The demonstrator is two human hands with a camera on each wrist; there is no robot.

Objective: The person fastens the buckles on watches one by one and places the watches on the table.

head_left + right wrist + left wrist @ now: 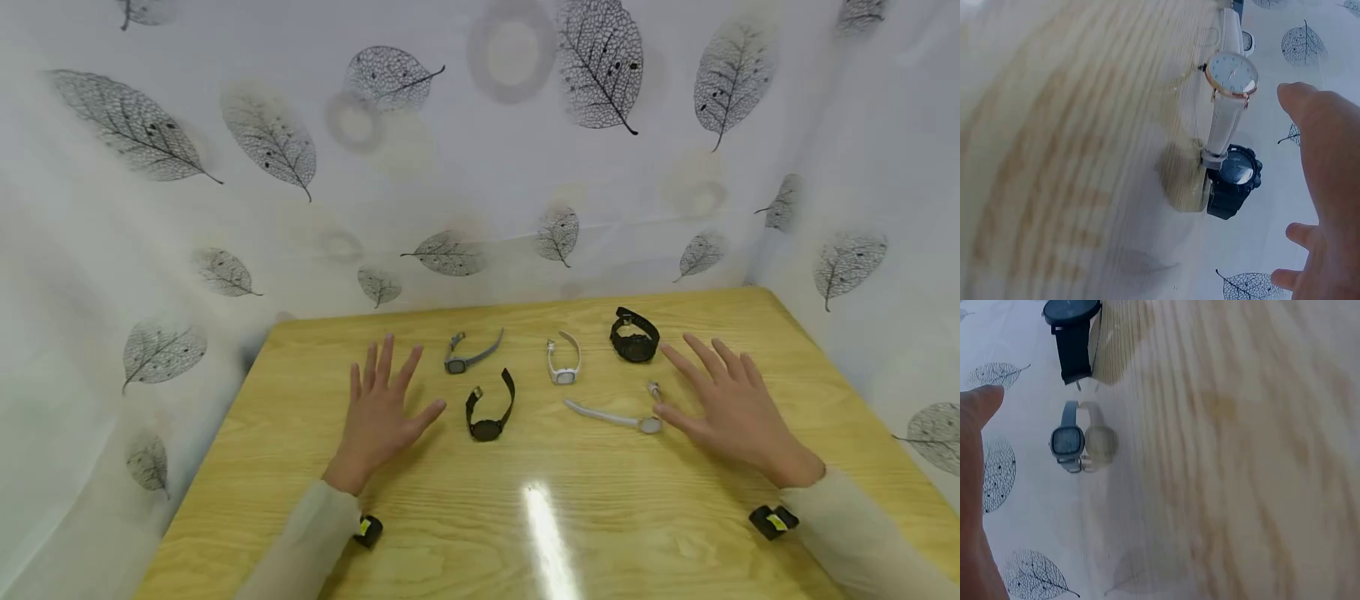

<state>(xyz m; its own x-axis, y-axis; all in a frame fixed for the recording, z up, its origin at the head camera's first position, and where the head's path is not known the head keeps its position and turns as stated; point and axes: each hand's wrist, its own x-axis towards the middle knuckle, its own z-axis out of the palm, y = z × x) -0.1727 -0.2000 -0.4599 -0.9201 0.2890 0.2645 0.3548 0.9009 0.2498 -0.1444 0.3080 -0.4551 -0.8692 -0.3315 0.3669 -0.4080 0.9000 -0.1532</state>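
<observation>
Several wristwatches lie on the wooden table. My left hand [379,417] spreads its fingers over the left side, holding nothing, nearest a black watch [487,429] with its strap curved up and a grey square-faced watch [456,365]. My right hand [738,408] also has its fingers spread, with nothing in them. By its thumb lies a white-strapped round watch [649,425], rose-gold rimmed in the right wrist view. Beyond its index fingertip sits a chunky black watch [635,347]. A small white watch [564,377] lies between the hands, toward the back.
The wooden table [450,517] has a glossy top with a bright light reflection near its front. A white curtain [480,183] printed with grey leaves hangs behind and along both sides. Small black wrist cameras are strapped under both sleeves.
</observation>
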